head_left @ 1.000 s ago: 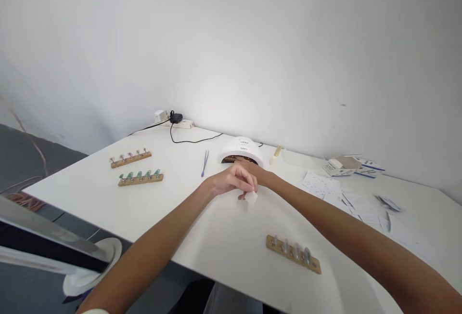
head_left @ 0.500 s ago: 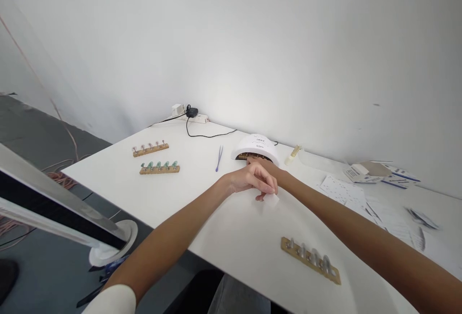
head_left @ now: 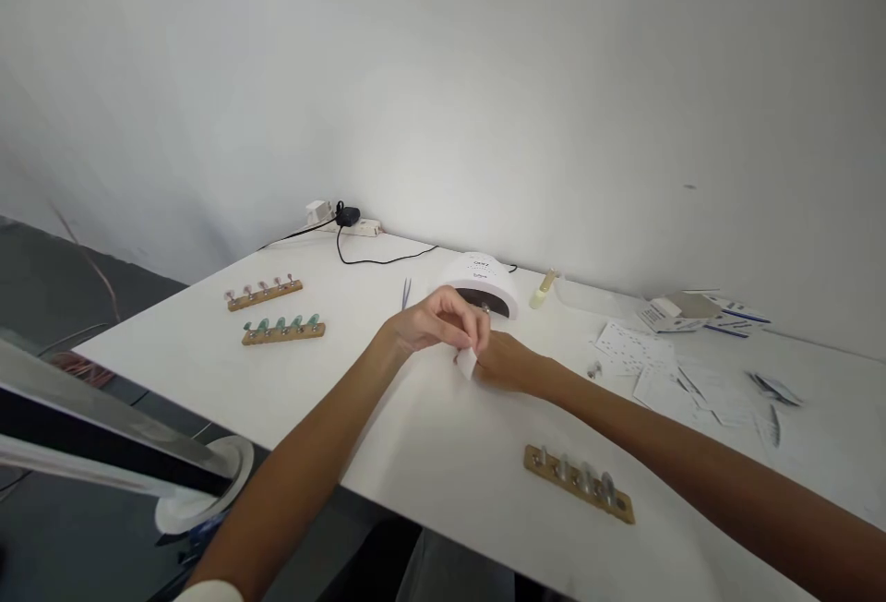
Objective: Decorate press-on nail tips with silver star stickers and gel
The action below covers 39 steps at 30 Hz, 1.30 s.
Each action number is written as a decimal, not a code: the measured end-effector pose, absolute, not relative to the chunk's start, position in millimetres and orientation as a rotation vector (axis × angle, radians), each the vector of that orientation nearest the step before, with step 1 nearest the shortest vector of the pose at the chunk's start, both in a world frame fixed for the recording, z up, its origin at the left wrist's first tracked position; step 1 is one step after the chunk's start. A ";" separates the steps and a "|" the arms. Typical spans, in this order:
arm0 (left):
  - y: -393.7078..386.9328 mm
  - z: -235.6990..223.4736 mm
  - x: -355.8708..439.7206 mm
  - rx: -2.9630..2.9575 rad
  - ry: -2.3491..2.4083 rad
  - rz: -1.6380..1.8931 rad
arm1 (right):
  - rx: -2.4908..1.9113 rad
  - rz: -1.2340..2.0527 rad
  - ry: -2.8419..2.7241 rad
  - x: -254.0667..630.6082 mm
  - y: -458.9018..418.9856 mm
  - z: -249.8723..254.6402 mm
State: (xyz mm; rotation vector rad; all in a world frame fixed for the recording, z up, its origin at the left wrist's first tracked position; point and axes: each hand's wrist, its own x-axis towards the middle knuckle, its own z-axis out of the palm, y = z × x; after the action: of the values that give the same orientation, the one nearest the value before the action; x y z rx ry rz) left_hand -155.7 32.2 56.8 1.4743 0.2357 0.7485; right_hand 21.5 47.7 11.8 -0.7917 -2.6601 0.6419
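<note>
A small white piece (head_left: 466, 363), like paper or a wipe, is pinched in the fingers of my left hand (head_left: 447, 320). My right hand (head_left: 508, 362) is right beside it, its fingers curled and partly hidden behind the left. What it holds, if anything, is covered. A small shiny bit (head_left: 485, 308) shows just above the hands, too small to name. Behind them stands the white nail lamp (head_left: 479, 271), its opening dark. In front of my right forearm lies a wooden strip with clear nail tips (head_left: 580, 484) on pegs.
At the left lie a strip with green nail tips (head_left: 283, 331) and one with pinkish tips (head_left: 264, 294). Tweezers (head_left: 406, 292) lie left of the lamp, a small yellowish bottle (head_left: 544, 290) right of it. Papers (head_left: 637, 348) and an open box (head_left: 682, 310) are farther right. A cable runs to the plug (head_left: 348, 215).
My right hand has drawn back out of the lamp and come up against my left hand. The gold strip inside the lamp no longer shows. My left hand still holds the white piece.
</note>
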 end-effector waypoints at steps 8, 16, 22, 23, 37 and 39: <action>30.7 61.7 -162.3 1.476 0.273 0.802 | -1.064 0.631 -2.432 74.0 41.8 9.0; 35.4 58.5 -165.2 1.476 0.284 0.825 | -1.347 0.729 -2.194 53.9 84.5 -13.0; 35.0 57.2 -166.4 1.467 0.313 0.825 | -1.293 0.809 -2.199 52.9 82.1 -15.1; 34.9 57.4 -166.7 1.466 0.319 0.827 | -1.269 0.822 -2.206 54.2 82.2 -15.7; 39.9 58.0 -170.1 1.545 0.264 0.781 | -1.051 0.669 -2.137 104.3 44.7 5.5; 41.0 57.0 -170.4 1.570 0.262 0.756 | -1.107 0.597 -2.078 138.3 25.9 12.5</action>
State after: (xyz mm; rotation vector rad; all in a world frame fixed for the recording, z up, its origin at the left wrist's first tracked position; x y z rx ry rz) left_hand -170.4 41.0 57.0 1.5705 0.2624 0.7559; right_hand 138.3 25.9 12.5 -1.1066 -2.0778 0.5968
